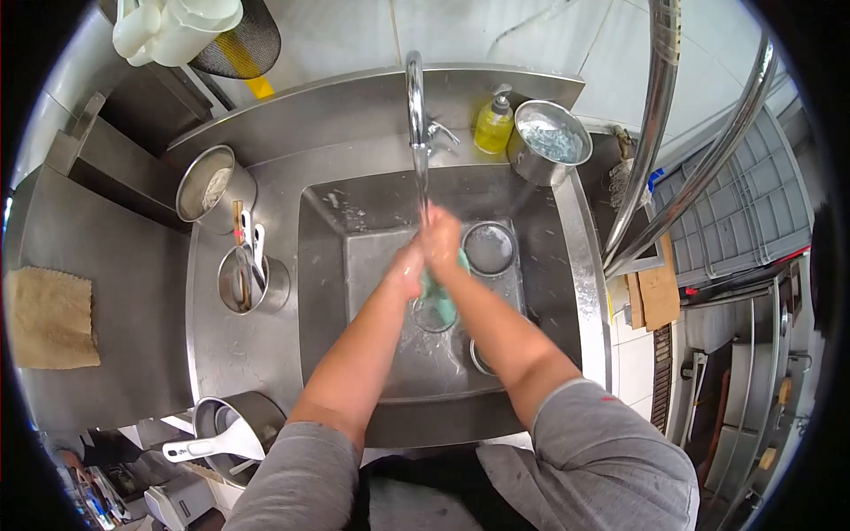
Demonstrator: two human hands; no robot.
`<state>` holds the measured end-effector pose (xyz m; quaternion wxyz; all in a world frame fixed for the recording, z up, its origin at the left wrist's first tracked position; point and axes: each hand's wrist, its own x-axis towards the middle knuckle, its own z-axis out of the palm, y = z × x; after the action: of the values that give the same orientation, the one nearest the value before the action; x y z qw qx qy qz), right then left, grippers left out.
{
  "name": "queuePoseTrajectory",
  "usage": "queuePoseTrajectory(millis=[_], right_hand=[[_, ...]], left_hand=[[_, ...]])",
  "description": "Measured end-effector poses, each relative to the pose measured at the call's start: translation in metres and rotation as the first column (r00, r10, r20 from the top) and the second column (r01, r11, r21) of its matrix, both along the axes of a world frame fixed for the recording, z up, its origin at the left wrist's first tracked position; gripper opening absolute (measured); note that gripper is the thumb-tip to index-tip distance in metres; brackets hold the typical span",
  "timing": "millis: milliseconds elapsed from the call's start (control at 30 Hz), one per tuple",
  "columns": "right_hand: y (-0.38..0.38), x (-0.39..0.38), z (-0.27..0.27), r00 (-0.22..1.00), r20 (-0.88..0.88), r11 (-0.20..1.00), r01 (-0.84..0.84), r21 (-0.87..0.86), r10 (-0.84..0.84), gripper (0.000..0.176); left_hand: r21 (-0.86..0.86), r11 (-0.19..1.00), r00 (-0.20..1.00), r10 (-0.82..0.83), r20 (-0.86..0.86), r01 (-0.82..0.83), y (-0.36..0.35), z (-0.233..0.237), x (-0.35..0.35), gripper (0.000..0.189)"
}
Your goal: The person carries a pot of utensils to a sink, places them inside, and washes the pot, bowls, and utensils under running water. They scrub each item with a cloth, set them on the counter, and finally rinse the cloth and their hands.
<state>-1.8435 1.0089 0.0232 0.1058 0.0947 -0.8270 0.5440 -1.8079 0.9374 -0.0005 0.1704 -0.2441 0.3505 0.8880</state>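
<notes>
Under the stream of the tall faucet point(416, 106), my right hand point(442, 237) and my left hand point(408, 268) are pressed together, fingers curled and somewhat blurred by motion. I cannot tell what, if anything, is between them. A soft-looking pale green thing point(437, 299) shows just below the hands, partly covered by my right wrist. It overlaps a clear round container point(434, 317) on the floor of the steel sink point(372, 243). To the right sits a round metal pan point(490, 249), and part of another round rim point(481, 358) peeks out beside my right forearm.
A yellow soap bottle point(493, 124) and a metal pot of water point(551, 146) stand behind the sink at right. On the left ledge are a metal pot point(212, 186) and a utensil can point(274, 288). A pot with a white-handled tool point(221, 442) is near-left; a tan cloth point(53, 319) lies farther left.
</notes>
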Motion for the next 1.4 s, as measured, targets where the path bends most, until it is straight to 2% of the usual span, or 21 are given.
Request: queuePoseTrajectory(millis=[67, 100, 167, 200, 267, 333, 400, 433, 533, 667, 800, 833, 933, 1000, 1033, 1100, 1133, 1200, 1267, 1333, 1400], right_hand=[[0.023, -0.031, -0.013, 0.948, 0.314, 0.990, -0.014, -0.137, 0.057, 0.049], [0.026, -0.022, -0.011, 0.947, 0.314, 0.991, -0.018, -0.136, 0.060, 0.049], [0.037, 0.014, -0.006, 0.666, 0.603, 0.700, 0.167, -0.695, 0.439, 0.041], [0.050, 0.014, -0.013, 0.666, 0.603, 0.700, 0.167, -0.695, 0.439, 0.041], [0.084, 0.013, -0.038, 0.538, 0.589, 0.796, -0.360, -0.486, 0.603, 0.034], [0.081, 0.015, -0.038, 0.587, 0.548, 0.719, -0.088, -0.689, 0.597, 0.025], [0.048, 0.021, -0.048, 0.900, 0.385, 0.784, 0.087, -0.615, 0.203, 0.012], [0.027, 0.035, -0.030, 0.993, -0.098, 0.935, -0.090, -0.342, 0.060, 0.017], [-0.004, 0.068, 0.009, 0.949, -0.281, 0.970, -0.190, -0.154, 0.142, 0.029], [0.015, 0.012, 0.003, 0.949, 0.277, 0.975, 0.189, -0.115, -0.152, 0.047], [-0.009, 0.075, -0.015, 0.999, -0.030, 0.971, 0.026, -0.236, -0.034, 0.054], [0.006, 0.070, -0.003, 0.996, 0.075, 0.999, 0.038, -0.008, -0.037, 0.050], [0.034, 0.019, -0.020, 0.981, 0.190, 0.999, -0.027, -0.043, 0.035, 0.047], [0.049, 0.013, -0.026, 0.976, 0.179, 0.991, -0.131, 0.004, 0.128, 0.048], [0.059, 0.017, -0.026, 0.923, 0.169, 0.915, -0.372, 0.154, 0.347, 0.048], [0.069, 0.014, 0.011, 0.648, 0.547, 0.610, -0.739, 0.285, 0.530, 0.039], [0.074, 0.006, 0.014, 0.647, 0.550, 0.609, -0.740, 0.285, 0.529, 0.039], [0.088, -0.011, 0.017, 0.739, 0.407, 0.799, -0.600, 0.034, 0.538, 0.030], [0.096, -0.023, 0.008, 0.859, 0.289, 0.810, -0.215, -0.545, 0.423, 0.014], [0.078, -0.001, 0.023, 0.872, 0.365, 0.813, -0.062, -0.579, 0.326, 0.012], [0.040, 0.027, 0.014, 0.919, -0.393, 0.999, -0.032, -0.043, 0.012, 0.021]], left_hand=[[-0.262, 0.943, 0.951, -0.127, 0.283, 0.204, 0.005, 0.006, -0.007, 0.059], [-0.307, 0.941, 0.988, -0.117, 0.100, 0.143, 0.003, 0.005, -0.003, 0.060], [-0.246, 0.967, 0.996, -0.077, -0.036, 0.066, -0.014, 0.006, 0.003, 0.054], [-0.176, 0.984, 0.985, -0.026, -0.171, -0.005, -0.022, 0.008, 0.005, 0.048], [-0.218, 0.976, 0.992, -0.009, -0.129, -0.020, -0.030, 0.033, 0.018, 0.037], [0.045, 0.986, 0.986, 0.158, 0.052, -0.160, -0.037, 0.019, 0.022, 0.026], [0.008, 0.964, 0.950, 0.261, 0.170, -0.266, -0.026, -0.001, 0.017, 0.030], [0.003, 0.975, 0.960, 0.220, 0.171, -0.224, -0.020, -0.004, 0.017, 0.028], [-0.125, 0.985, 0.979, 0.139, 0.151, -0.121, -0.004, -0.007, 0.018, 0.024], [-0.316, 0.946, 0.978, -0.005, 0.208, 0.072, 0.014, -0.006, 0.019, 0.025], [-0.151, 0.988, 0.987, 0.009, 0.163, 0.016, 0.010, -0.037, 0.012, 0.033], [-0.172, 0.985, 0.989, 0.021, 0.149, 0.005, 0.013, -0.035, 0.012, 0.040], [-0.395, 0.917, 0.973, 0.030, 0.228, 0.064, 0.011, -0.011, 0.006, 0.056], [0.155, 0.988, 0.952, -0.069, 0.300, 0.022, -0.019, 0.012, -0.003, 0.057], [0.158, 0.987, 0.951, -0.067, 0.302, 0.019, -0.026, 0.023, 0.004, 0.057], [-0.485, 0.838, 0.947, -0.316, -0.058, 0.250, -0.036, 0.040, 0.011, 0.059], [-0.482, 0.840, 0.947, -0.315, -0.057, 0.251, -0.041, 0.034, 0.014, 0.059], [-0.897, 0.417, 0.719, -0.668, -0.194, 0.145, -0.048, 0.025, 0.019, 0.046], [-0.877, 0.440, 0.771, -0.620, -0.142, 0.193, -0.050, 0.026, 0.020, 0.044], [-0.851, 0.466, 0.813, -0.576, -0.086, 0.240, -0.043, 0.028, 0.017, 0.042], [-0.356, 0.928, 0.993, 0.091, -0.079, -0.113, -0.018, 0.033, 0.008, 0.042]])
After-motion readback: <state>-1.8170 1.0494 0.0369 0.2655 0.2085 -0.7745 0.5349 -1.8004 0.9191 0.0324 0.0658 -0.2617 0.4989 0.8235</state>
